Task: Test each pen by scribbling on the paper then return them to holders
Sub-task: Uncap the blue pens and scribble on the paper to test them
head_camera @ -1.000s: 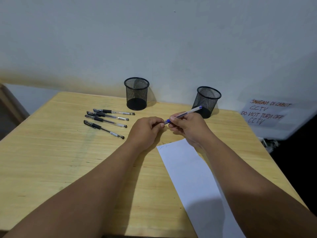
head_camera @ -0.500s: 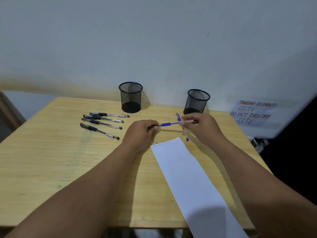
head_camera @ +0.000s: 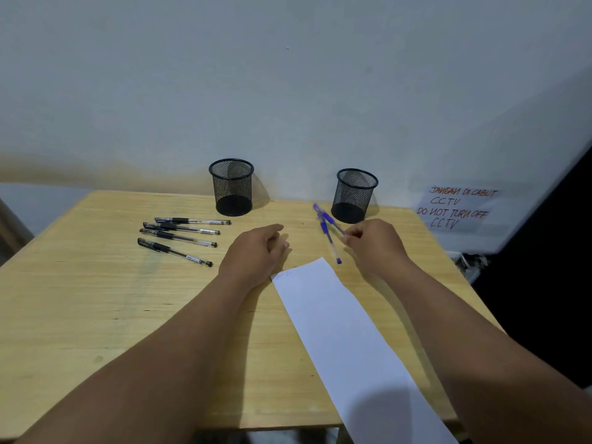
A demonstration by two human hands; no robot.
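Observation:
My right hand (head_camera: 374, 246) pinches the end of a blue pen (head_camera: 331, 223) just in front of the right black mesh holder (head_camera: 354, 195). A second blue pen (head_camera: 330, 241) lies on the table under it, crossing it. My left hand (head_camera: 256, 253) rests on the table with fingers curled and nothing visible in it. A long white paper strip (head_camera: 339, 331) runs from between my hands to the near edge, with a faint scribble at its far corner. Several black pens (head_camera: 179, 235) lie in a row on the left. The left mesh holder (head_camera: 231, 187) looks empty, as does the right one.
The wooden table (head_camera: 96, 299) stands against a white wall. A handwritten CCTV notice (head_camera: 456, 208) hangs on the wall beyond the table's right edge, with a dark gap below it. Bare tabletop lies in front of the black pens.
My hands have parted: the left let go of the blue pen's tip and drew back. The right carried the pen toward the right holder, over the other blue pen.

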